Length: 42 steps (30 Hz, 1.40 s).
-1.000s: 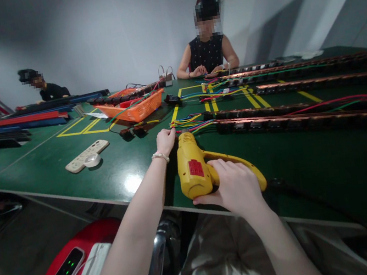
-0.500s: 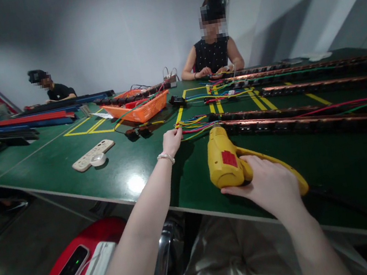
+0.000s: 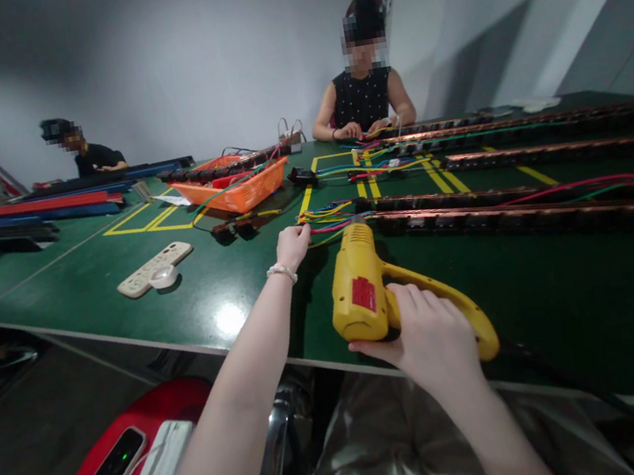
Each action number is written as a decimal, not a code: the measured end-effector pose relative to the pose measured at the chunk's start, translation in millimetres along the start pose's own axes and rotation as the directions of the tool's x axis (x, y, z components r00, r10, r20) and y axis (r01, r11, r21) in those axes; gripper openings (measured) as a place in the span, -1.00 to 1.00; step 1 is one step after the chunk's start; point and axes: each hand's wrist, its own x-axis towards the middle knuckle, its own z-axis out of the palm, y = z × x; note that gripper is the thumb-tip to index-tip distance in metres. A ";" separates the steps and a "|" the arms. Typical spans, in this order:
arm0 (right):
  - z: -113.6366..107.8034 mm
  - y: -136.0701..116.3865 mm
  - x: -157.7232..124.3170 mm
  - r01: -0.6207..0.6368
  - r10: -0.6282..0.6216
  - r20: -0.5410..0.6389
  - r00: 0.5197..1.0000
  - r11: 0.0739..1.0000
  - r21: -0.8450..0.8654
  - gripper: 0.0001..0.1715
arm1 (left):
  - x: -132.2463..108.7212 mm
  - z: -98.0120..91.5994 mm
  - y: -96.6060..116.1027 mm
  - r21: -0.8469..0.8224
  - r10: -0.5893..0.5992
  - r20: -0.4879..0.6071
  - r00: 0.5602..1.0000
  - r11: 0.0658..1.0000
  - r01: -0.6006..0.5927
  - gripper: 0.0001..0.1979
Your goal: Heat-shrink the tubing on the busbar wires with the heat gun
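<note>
My right hand [image 3: 430,324] is wrapped round the handle of a yellow heat gun [image 3: 361,287] with a red label on its body. The gun's nozzle end points away from me, close to the coloured wires. With closed fingers, my left hand [image 3: 294,245] grips the ends of a bundle of coloured wires [image 3: 332,227]. These wires run right into a long dark strip with copper-coloured rails [image 3: 471,219]. What the left fingertips pinch is partly hidden.
An orange basket [image 3: 235,196] holding strips stands beyond my left hand. Nearer lie a beige power strip [image 3: 157,269] and a round white object [image 3: 164,277]. Across the green table [image 3: 227,276] a person [image 3: 364,97] works; another person [image 3: 93,159] sits farther left. A cable trails from the heat gun.
My right hand has moved the heat gun left and slightly toward me, its nozzle end now nearer my left hand. My left hand keeps its hold on the wires.
</note>
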 end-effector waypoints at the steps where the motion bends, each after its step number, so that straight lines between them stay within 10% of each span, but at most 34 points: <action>1: 0.1 -4.2 0.3 0.012 -0.012 0.007 1.000 1.000 0.020 0.04 | 0.1 0.1 -0.5 0.001 0.002 0.003 1.000 1.000 -0.002 -0.56; 12: 4.7 -32.7 7.1 0.069 -0.083 0.058 0.995 0.974 0.216 0.06 | 6.4 2.2 -10.1 -0.002 0.031 0.063 0.998 1.000 -0.030 -0.53; 42: 7.8 37.7 13.8 -0.044 0.027 0.150 0.988 0.993 0.114 0.03 | -3.1 -3.0 -1.5 0.061 -0.009 0.059 0.998 0.998 0.005 -0.58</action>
